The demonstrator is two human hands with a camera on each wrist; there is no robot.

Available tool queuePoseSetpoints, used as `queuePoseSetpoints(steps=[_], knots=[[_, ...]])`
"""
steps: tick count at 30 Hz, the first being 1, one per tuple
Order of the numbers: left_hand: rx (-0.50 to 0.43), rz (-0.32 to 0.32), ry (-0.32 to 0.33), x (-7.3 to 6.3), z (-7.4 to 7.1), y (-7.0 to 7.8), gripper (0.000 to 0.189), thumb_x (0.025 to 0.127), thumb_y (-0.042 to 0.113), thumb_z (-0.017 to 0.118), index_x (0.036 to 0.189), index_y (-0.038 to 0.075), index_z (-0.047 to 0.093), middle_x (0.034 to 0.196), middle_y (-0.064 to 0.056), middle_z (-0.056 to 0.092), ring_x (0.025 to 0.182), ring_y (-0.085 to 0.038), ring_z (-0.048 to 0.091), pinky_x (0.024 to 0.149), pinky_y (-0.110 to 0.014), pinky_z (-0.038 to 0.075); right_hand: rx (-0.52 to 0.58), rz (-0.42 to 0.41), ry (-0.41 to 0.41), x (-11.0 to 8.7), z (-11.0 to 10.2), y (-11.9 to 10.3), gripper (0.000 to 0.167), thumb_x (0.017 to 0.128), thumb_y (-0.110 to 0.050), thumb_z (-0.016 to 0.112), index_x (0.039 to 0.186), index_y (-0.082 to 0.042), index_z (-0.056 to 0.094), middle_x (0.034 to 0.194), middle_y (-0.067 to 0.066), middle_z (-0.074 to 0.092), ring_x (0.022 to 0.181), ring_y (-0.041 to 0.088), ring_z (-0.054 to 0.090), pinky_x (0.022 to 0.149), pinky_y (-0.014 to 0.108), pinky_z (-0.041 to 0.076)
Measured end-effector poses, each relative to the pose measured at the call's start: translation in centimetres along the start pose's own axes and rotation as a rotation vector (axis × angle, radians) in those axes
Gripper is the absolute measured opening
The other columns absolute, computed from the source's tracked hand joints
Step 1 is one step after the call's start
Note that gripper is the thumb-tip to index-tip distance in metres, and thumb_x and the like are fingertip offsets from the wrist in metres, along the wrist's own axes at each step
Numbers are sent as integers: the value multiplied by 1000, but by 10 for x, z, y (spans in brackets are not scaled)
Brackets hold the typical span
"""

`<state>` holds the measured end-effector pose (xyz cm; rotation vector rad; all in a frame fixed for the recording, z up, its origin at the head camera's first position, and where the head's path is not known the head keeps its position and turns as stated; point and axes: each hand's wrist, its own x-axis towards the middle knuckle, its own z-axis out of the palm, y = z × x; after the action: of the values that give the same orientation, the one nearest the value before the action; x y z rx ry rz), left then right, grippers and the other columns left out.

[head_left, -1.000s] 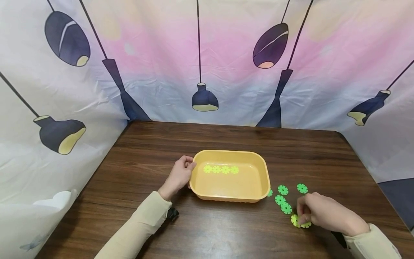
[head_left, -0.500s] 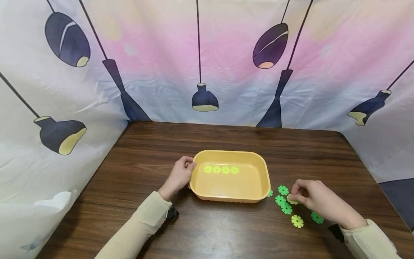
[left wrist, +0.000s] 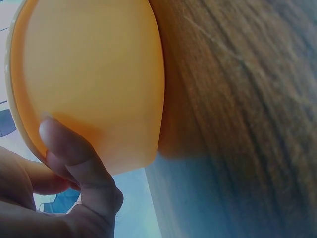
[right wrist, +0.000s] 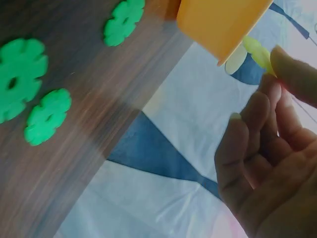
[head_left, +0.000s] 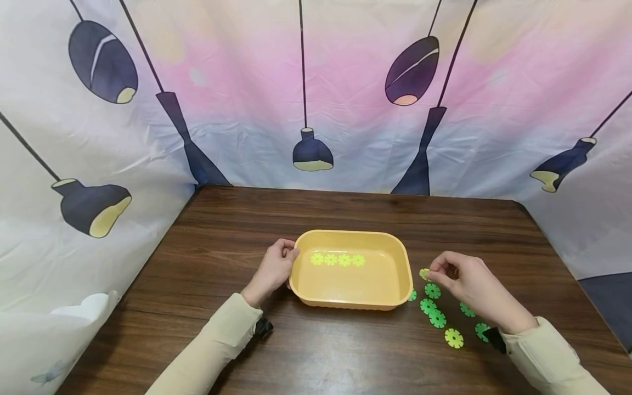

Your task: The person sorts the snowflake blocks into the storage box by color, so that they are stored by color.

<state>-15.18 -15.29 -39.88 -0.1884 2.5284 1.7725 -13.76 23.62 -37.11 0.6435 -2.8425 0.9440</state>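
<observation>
A yellow plastic tub (head_left: 345, 285) stands on the table, with a row of several yellow notched discs (head_left: 344, 260) in it. My left hand (head_left: 274, 269) grips the tub's left rim; in the left wrist view its thumb (left wrist: 69, 141) lies on the outer wall. Just right of the tub, my right hand (head_left: 469, 285) pinches a yellow notched disc (head_left: 424, 274) between thumb and fingers. The right wrist view shows that yellow disc (right wrist: 258, 54) raised above the table, beside the tub wall (right wrist: 218, 25).
Several green notched discs (head_left: 436, 318) lie right of the tub, one partly hidden by its right edge. A single yellow disc (head_left: 454, 338) lies nearer the front. Printed cloth (head_left: 247, 109) hangs behind the dark wooden table (head_left: 326, 351).
My right hand has picked up a yellow disc from the front right and carried it up and left toward the tub. The left hand and tub have stayed put.
</observation>
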Motion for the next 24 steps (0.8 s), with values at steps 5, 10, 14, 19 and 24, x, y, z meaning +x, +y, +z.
queuePoseSetpoints(steps=[5,10,14,19,24], knots=[[-2,2,-2,0,0,-1,21,101,10,49,117,-4,51,81,-20,54,40,-15,45,35,-27,43,-16,-109,78,12,5,-4,12,84,-20,78,87,-20,66,73,-11,58,62,7,50,50,22,44],[-6,7,1,0,0,0,21,101,10,50,116,-4,51,81,-20,54,39,-15,46,35,-27,43,-16,-190,99,24,11,-10,14,83,-14,78,96,-14,73,75,-12,57,60,6,48,47,21,43],[-4,9,3,0,1,-1,21,101,11,50,116,-4,51,80,-19,54,39,-15,46,34,-27,44,-48,-219,86,32,18,-16,10,83,-14,78,93,-14,76,77,-14,58,62,6,47,47,21,43],[-4,7,6,0,1,-1,21,101,11,50,116,-4,51,81,-19,54,39,-15,46,34,-28,44,-165,-233,49,42,27,-25,8,84,-13,76,92,-12,77,78,-13,55,69,7,43,51,21,41],[-5,4,6,0,1,-1,21,102,11,50,116,-4,51,81,-18,54,39,-14,46,34,-27,44,-279,-301,39,51,35,-31,8,80,-15,79,88,-12,79,77,-9,55,68,9,41,51,21,38]])
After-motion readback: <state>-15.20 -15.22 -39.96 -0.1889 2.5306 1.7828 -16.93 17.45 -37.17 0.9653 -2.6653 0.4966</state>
